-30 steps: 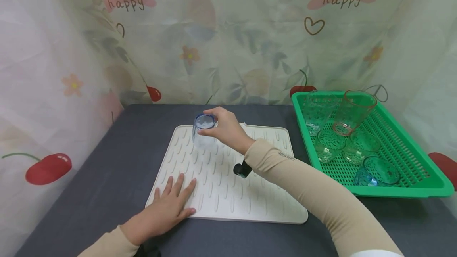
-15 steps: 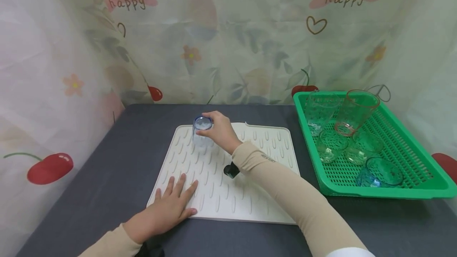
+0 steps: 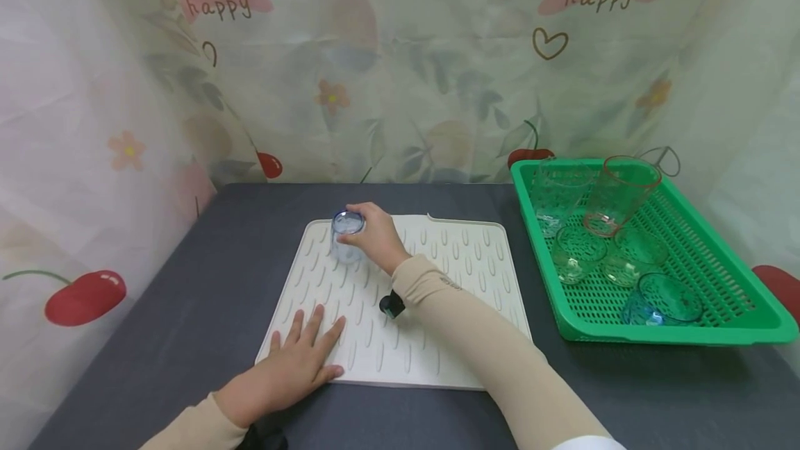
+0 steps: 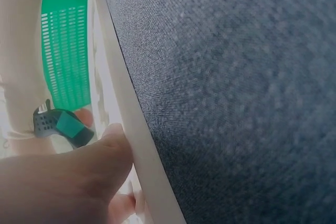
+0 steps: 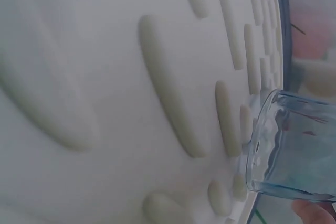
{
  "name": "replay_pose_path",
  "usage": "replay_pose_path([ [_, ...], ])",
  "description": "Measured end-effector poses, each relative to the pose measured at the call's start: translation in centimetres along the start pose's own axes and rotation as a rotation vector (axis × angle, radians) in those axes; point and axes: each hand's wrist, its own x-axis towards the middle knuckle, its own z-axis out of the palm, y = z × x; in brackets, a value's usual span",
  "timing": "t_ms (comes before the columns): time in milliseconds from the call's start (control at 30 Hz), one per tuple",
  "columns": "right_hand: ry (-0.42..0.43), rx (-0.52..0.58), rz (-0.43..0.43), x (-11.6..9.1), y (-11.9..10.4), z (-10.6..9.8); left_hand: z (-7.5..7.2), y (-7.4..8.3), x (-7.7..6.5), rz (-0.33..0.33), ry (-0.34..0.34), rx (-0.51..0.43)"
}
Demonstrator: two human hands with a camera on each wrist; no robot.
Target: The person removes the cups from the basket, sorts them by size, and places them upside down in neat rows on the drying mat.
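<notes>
My right hand point(image 3: 373, 236) pinches a clear bluish drinking glass point(image 3: 347, 229) between thumb and fingers. The glass stands over the back left corner of a white ridged drying mat point(image 3: 437, 325). In the right wrist view, the near end of the glass point(image 5: 286, 145) comes right at the mat's raised ridges, with a fingertip point(image 5: 310, 211) against its side. My left hand point(image 3: 290, 367) lies with fingers spread on the mat's front left corner. The left wrist view shows its thumb point(image 4: 113, 148) along the mat's edge point(image 4: 136, 124).
At the right stands a green plastic basket point(image 3: 737, 328). It holds several glasses, among them a red-rimmed glass point(image 3: 625, 189) and a blue glass point(image 3: 662, 301). Dark grey cloth point(image 3: 187, 283) covers the table, with a patterned curtain point(image 3: 400, 75) behind.
My right hand has moved the glass a little left and lower toward the mat, and the right forearm has swung left. My left hand stays in place.
</notes>
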Motion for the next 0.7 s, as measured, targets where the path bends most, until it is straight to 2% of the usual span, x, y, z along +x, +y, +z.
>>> replay_pose_path([
  [400,-0.047,-0.001,0.074,0.5,0.48,0.69,-0.04,-0.06,0.17,0.0,0.002,0.005],
  [700,-0.057,0.081,0.134,0.7,0.64,0.56,-0.02,0.01,0.28,0.003,-0.008,-0.005],
])
